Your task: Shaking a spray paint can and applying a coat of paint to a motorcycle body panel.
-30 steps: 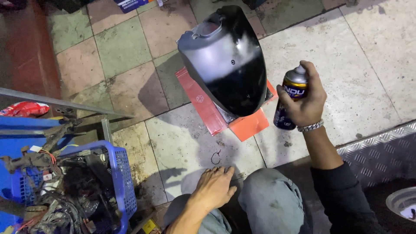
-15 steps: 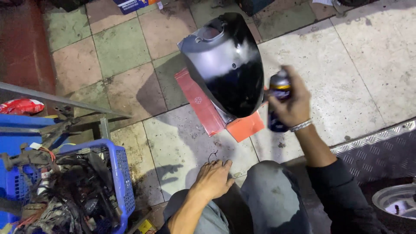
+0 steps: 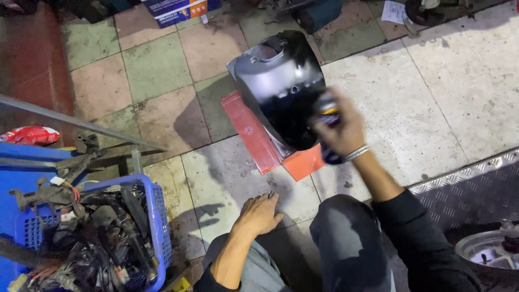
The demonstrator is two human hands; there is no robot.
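Observation:
My right hand (image 3: 341,131) grips a dark spray can (image 3: 327,117), blurred by motion, held close against the right side of a glossy black vehicle body panel (image 3: 281,86). The panel stands on an orange-red sheet (image 3: 253,135) laid on the tiled floor. Its upper left part looks grey, the rest shiny black. My left hand (image 3: 259,213) rests flat on the floor tile in front of my knee, fingers together, holding nothing. A silver bracelet circles my right wrist.
A blue plastic basket (image 3: 154,216) full of cables and parts sits at lower left beside a metal bar (image 3: 81,121). A red bag (image 3: 30,135) lies far left. A checker-plate ramp (image 3: 470,184) and a wheel rim (image 3: 486,251) are at right. Boxes line the top edge.
My right hand has swung the spray can leftward, from clear of the panel to right against its side. My left hand stayed on the floor.

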